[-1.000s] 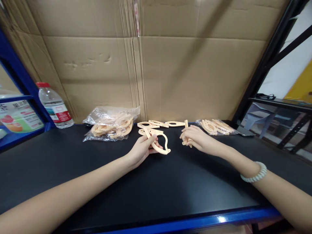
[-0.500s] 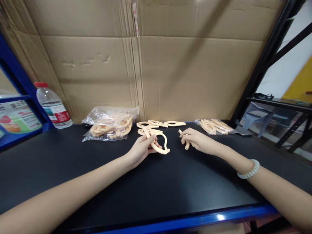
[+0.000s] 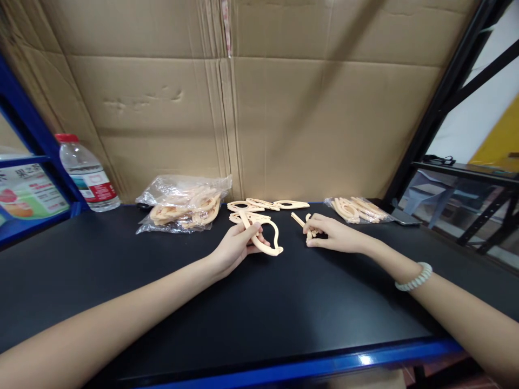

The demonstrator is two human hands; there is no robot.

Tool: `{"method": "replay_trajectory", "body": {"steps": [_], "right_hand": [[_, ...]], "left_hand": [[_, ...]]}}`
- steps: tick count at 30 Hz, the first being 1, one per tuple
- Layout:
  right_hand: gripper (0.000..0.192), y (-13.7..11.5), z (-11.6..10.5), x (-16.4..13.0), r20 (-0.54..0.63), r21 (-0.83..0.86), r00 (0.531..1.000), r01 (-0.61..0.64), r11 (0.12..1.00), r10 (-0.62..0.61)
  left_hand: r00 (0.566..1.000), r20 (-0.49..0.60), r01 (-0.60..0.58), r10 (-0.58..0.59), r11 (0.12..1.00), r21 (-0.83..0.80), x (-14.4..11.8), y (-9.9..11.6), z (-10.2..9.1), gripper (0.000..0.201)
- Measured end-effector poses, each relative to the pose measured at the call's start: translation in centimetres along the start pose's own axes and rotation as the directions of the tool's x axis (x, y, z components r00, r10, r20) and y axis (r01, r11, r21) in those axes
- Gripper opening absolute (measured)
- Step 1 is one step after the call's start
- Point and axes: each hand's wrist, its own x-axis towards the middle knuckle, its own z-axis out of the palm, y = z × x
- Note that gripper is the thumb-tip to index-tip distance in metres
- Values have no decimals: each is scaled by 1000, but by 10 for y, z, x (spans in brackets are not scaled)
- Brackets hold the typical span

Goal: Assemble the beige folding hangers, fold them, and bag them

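Observation:
My left hand (image 3: 237, 247) grips a cream plastic curved loop piece (image 3: 268, 244) resting on the black tabletop (image 3: 259, 313). My right hand (image 3: 330, 235) is closed on a small cream plastic stick piece (image 3: 303, 223), whose end pokes out to the left of the fingers. The two hands sit a short way apart near the table's middle. Just behind them lie several loose cream oval pieces (image 3: 267, 205) in a row.
A clear bag of cream pieces (image 3: 184, 208) lies at the back left, a smaller bag (image 3: 357, 210) at the back right. A water bottle (image 3: 85, 175) stands far left by a blue rack. Cardboard (image 3: 259, 97) forms the back wall. The blue table edge (image 3: 324, 364) runs in front.
My right hand has turned the stick piece from upright to lying low and shifted slightly toward the left hand. The left hand and its loop piece have stayed put.

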Motion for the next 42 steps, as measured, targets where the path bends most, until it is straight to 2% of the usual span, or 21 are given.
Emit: {"method": "replay_trajectory", "body": {"steps": [5,7,10,14,17,21,24,25,28,31,35,37,39,42], "right_hand": [[29,2,2,0,-63,-15,997,40,999,-41],[30,-9,3,0,-141,-80,986,74,994,-85],[30,-33,8,0,-217,-170,944,212,962,-247],[30,-58,17,1,-131,-230,902,375,898,-410],[22,-61,19,-1,-81,-259,902,392,883,-424],[17,-58,18,-1,-174,-137,916,341,930,-361],[19,-59,18,0,-293,69,927,264,962,-233],[22,-60,19,1,-301,173,938,234,957,-175],[35,-61,22,4,-182,526,980,161,835,-74],[35,-59,26,5,-85,716,995,92,692,-44],[27,-55,28,6,-202,774,970,75,629,133],[24,-54,27,7,-250,805,939,67,590,235],[28,-54,27,8,-240,834,919,29,551,314],[34,-55,27,8,-137,826,935,-75,559,329]], "left_hand": [[1000,3,12,-12,1000,28,1,-1,0,19],[1000,18,14,-15,999,38,1,-1,0,20],[998,60,17,-20,998,57,1,0,-1,19],[988,147,28,-41,996,89,-1,2,-1,15],[988,152,9,-30,990,140,-3,2,-1,25],[992,128,-50,21,972,232,-4,-1,0,41],[978,175,-157,110,946,284,-5,-3,1,41],[971,191,-198,144,931,306,-5,-3,1,40],[951,203,-295,231,873,387,-8,-2,3,41],[935,169,-354,312,820,450,-10,-2,3,39],[901,123,-415,416,746,521,-11,-4,1,33],[879,113,-431,464,669,606,-10,-5,0,31],[838,147,-458,525,532,712,-11,-6,-1,28],[773,245,-489,585,304,818,-12,-7,0,26]]}}
